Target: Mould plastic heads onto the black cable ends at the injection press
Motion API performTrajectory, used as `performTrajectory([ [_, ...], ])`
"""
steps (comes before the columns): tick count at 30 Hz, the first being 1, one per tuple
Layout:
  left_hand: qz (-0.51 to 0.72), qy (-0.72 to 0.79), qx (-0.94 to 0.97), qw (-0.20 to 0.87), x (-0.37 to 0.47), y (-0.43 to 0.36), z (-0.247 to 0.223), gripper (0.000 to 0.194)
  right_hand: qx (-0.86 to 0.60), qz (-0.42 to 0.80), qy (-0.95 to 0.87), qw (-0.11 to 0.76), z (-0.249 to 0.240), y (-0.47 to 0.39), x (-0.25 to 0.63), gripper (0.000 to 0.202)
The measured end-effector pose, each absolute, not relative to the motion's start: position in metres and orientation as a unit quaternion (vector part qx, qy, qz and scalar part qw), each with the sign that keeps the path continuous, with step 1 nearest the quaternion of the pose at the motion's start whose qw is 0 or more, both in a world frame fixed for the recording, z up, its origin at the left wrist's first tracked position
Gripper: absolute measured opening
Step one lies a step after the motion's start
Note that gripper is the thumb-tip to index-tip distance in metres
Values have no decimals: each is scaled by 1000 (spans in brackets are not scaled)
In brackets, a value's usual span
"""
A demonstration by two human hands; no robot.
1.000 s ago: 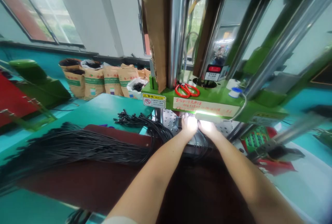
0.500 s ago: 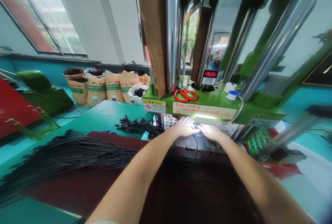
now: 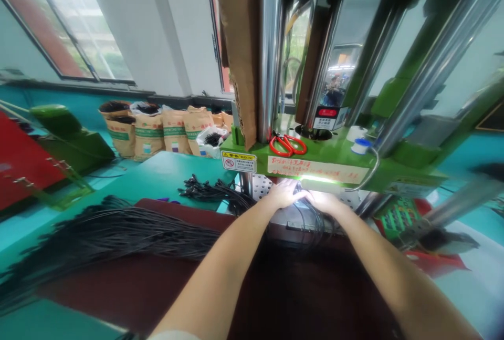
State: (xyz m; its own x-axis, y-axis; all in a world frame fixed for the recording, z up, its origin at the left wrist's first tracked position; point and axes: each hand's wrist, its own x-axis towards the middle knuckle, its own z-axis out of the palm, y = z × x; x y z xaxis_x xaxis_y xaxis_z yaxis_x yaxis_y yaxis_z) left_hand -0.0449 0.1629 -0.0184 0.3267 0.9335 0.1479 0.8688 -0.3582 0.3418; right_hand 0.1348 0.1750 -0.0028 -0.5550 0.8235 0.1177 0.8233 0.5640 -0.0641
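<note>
My left hand and my right hand come together beneath the green press plate, under a bright lamp. Their fingers bend inward and nearly meet; glare and the lamp hide the tips. Whatever they pinch there is too small to make out. Black cables loop down below my hands, over the metal bed. The perforated metal plate shows behind my left hand.
Red-handled scissors and a blue-and-white spool lie on the press. A long bundle of black cables covers the left table, with more cable ends beyond. Paper sacks stand behind; a green control panel is at right.
The camera view has shifted slightly, so the scene sits further right. My fingers have drawn closer together under the lamp; my left fingers look less spread than before.
</note>
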Motion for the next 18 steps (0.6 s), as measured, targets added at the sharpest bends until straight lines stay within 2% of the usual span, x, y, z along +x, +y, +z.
performTrajectory([
  [10, 161, 566, 806, 64, -56, 148, -16, 62, -481, -3, -871, 101, -17, 177, 160, 41],
  [18, 150, 582, 794, 89, -52, 158, -19, 57, -470, 21, -869, 151, -16, 182, 156, 41],
])
